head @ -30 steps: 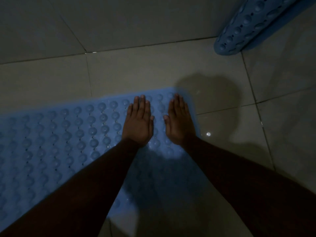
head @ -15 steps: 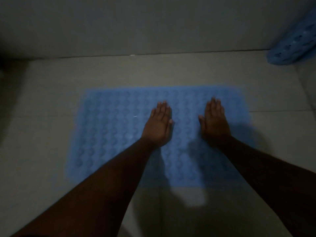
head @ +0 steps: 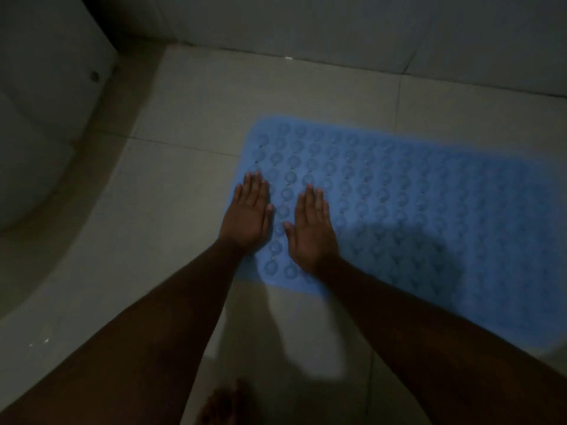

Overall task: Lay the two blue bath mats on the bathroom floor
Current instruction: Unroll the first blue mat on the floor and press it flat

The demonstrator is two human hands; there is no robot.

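1. A blue bath mat [head: 429, 194], studded with rows of round suction cups, lies spread flat on the tiled floor [head: 190, 124] in dim light, its long side running to the right edge of view.
2. The left hand [head: 247, 214] lies palm down at the mat's left edge, fingers straight and together, gripping nothing.
3. The right hand [head: 311, 231] rests flat on the mat just beside it, fingers likewise extended, holding nothing.
4. A curved white fixture [head: 40, 118] stands well apart at the left, against the wall [head: 337, 23].
5. A bare foot [head: 221, 403] shows at the bottom, on the tiles.
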